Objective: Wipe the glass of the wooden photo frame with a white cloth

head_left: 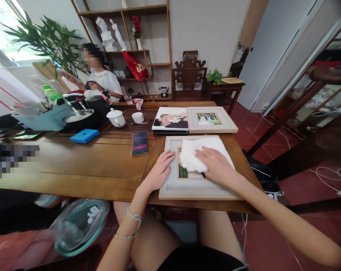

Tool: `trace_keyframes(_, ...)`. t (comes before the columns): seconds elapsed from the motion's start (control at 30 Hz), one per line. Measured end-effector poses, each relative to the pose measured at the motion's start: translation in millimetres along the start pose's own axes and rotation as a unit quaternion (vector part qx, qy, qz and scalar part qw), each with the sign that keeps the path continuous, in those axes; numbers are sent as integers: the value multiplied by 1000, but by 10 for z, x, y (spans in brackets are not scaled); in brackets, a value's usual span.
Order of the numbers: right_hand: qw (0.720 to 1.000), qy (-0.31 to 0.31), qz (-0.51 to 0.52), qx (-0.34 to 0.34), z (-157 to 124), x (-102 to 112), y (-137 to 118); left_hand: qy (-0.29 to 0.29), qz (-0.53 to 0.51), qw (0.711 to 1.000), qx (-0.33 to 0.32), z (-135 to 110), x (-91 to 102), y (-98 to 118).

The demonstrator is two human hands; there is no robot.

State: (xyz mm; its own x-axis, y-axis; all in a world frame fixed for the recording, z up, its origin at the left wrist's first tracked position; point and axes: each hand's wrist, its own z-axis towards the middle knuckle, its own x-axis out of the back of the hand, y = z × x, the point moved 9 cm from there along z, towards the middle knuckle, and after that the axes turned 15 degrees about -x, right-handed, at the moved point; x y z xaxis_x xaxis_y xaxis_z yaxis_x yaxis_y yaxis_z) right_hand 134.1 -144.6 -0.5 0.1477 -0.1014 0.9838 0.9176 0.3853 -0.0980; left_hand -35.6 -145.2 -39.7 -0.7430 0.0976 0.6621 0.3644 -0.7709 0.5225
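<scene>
Picture frame (pixel 197 189) with photo (pixel 182 172): left hand (pixel 159 171) flat on it, right hand (pixel 217 165) flat, pressing white cloth (pixel 201 148).

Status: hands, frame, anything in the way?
Left hand flat on picture frame, left border. Right hand flat on white cloth over the photo. Phone alongside, not touching.

From where I stood, a small number block (pixel 119 73) on the shelf (pixel 159 64) seemed to read "38". The red bag (pixel 135 66) beside it bore a pale mark, too blurred to read.
</scene>
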Motion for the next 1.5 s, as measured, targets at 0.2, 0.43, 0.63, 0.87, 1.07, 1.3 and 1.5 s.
trace_keyframes(0.2, 994, 27, -78, -68, -71, 43, 339, -1, -8, 1000, 9, 3, 7, 6)
trace_keyframes(0.43, 994, -90, 32, 57, -891, 185, -505, -1, -3, 1000, 3, 11, 10, 18)
trace_keyframes(0.63, 996, -44, 59, 56, -479, 32, -201, 3, -1, 1000, -9, 9, 10, 20)
trace_keyframes(0.87, 992, 55, -72, -91, 369, 39, 546, -3, -9, 1000, -2, 11, 14, 17)
trace_keyframes(1.07, 992, -37, -85, -80, 112, 45, 181, -1, -12, 1000, 3, 7, 13, 6)
trace_keyframes(1.3, 980, -199, -10, 24, -957, 352, -470, 4, -12, 1000, -5, 11, 16, 22)
trace_keyframes(1.5, 993, -116, 0, -5, -512, 156, -84, 1, -19, 1000, -3, 14, 24, 39)
